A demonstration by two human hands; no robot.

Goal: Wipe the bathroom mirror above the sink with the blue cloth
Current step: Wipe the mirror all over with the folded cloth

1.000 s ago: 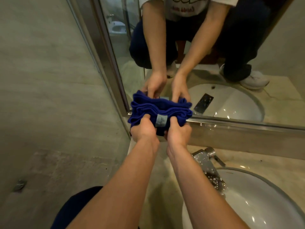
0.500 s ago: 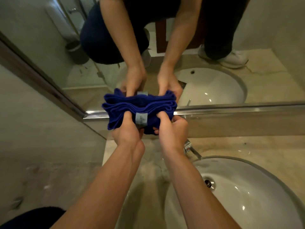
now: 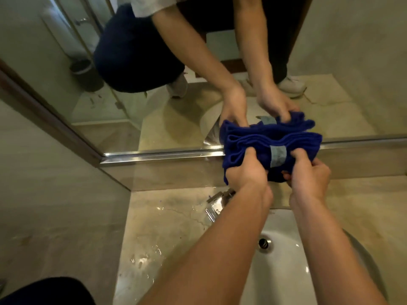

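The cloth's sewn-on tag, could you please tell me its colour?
Pale grey-blue tag on the dark blue cloth, head view.

Wet marble counter (image 3: 167,227) with inset white sink (image 3: 284,260), chrome faucet (image 3: 217,203).

Both bare forearms were extended forward and upward, close together, nearly parallel. The left hand (image 3: 246,170) was held knuckles-up, its fingers and thumb curled round the cloth (image 3: 262,146). The right hand (image 3: 308,175) was raised just beside it, thumb on top, fingers tucked beneath, the same cloth pinched. The wrists were kept straight and apart.
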